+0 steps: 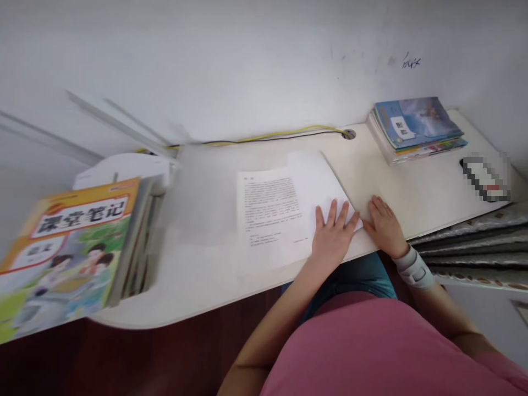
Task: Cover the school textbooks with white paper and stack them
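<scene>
A printed sheet (pixel 270 206) lies on the white desk (pixel 198 264), partly beneath or beside a blank white sheet (pixel 313 184); how they overlap is hard to tell. My left hand (pixel 333 234) lies flat on the blank sheet's lower right part, its fingers spread. Just right of the paper's corner, my right hand (pixel 384 226) rests on the desk with the fingers stretched out and the thumb near the sheet's edge. A pale band (pixel 416 268) is round my right wrist. Neither hand grips anything.
At the left stands a tall stack of books with an orange and green cover (pixel 78 247). A blue-covered book pile (pixel 416 124) sits at the back right, near a blurred-out phone-like object (pixel 484 179). Yellow and black cables (pixel 284 133) run along the wall.
</scene>
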Action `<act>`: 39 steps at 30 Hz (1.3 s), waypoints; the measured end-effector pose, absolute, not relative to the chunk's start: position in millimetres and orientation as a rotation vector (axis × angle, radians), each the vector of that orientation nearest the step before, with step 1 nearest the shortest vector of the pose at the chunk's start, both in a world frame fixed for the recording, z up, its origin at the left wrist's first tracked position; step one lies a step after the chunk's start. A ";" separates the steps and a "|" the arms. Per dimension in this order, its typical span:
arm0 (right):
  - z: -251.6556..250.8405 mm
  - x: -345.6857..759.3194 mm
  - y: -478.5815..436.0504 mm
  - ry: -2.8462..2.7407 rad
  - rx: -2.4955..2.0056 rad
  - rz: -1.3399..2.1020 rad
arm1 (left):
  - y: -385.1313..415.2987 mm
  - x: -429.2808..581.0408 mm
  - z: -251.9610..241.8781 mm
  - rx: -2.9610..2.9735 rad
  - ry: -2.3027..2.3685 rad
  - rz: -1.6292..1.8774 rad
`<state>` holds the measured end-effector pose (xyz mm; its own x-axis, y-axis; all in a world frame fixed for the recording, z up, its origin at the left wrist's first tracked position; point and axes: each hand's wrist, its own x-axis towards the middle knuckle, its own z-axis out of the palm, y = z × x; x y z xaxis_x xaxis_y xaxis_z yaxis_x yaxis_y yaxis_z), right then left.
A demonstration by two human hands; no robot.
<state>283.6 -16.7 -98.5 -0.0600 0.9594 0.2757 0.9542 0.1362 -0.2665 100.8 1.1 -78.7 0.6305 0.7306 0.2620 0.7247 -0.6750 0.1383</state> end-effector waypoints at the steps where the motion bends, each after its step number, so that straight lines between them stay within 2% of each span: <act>1: -100.3 282.0 -17.7 -2.044 -1.857 0.021 | 2.0 102.2 -80.5 2.813 1.254 0.468; 21: -96.0 285.9 -16.5 -1.939 -1.761 0.168 | 5.0 122.0 -75.5 2.654 1.385 0.329; 39: -94.0 281.2 -17.5 -1.967 -1.791 0.077 | -2.2 123.8 -75.6 2.770 1.150 0.231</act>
